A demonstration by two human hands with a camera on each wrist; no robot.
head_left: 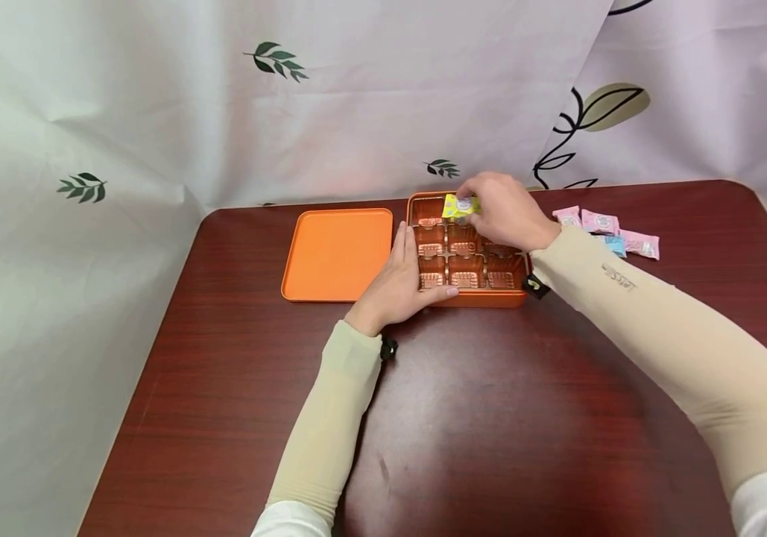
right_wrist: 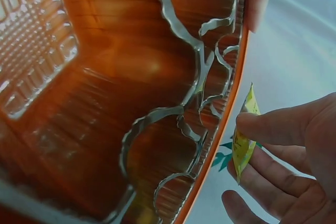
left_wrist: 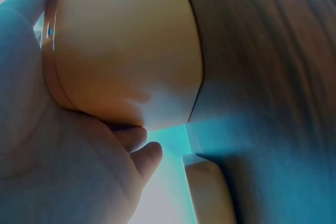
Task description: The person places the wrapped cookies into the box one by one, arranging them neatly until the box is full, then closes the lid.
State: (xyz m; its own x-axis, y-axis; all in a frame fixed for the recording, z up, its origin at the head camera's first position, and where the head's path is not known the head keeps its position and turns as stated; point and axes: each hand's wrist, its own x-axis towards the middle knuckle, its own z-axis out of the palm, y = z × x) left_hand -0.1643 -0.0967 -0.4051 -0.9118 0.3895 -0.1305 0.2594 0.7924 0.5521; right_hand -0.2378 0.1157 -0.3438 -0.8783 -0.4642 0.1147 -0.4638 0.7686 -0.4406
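Note:
My right hand (head_left: 507, 212) pinches a small yellow wrapped candy (head_left: 458, 206) between thumb and fingers, over the back row of an orange box (head_left: 484, 300). In the right wrist view the yellow candy (right_wrist: 244, 145) is held edge-on, above the box rim. A clear plastic insert (head_left: 466, 272) divides the box into a grid of compartments; my right hand hides some of those at the back right. My left hand (head_left: 393, 287) rests against the box's near left corner, fingers straight along its left side and thumb on the front rim.
Left of the box lies a flat orange lid (head_left: 338, 255). Several pink wrapped candies (head_left: 600, 221) and a blue one (head_left: 614, 245) lie on the dark red wooden table (head_left: 490, 418) to the right, partly behind my right forearm. A patterned white cloth (head_left: 349, 112) hangs behind.

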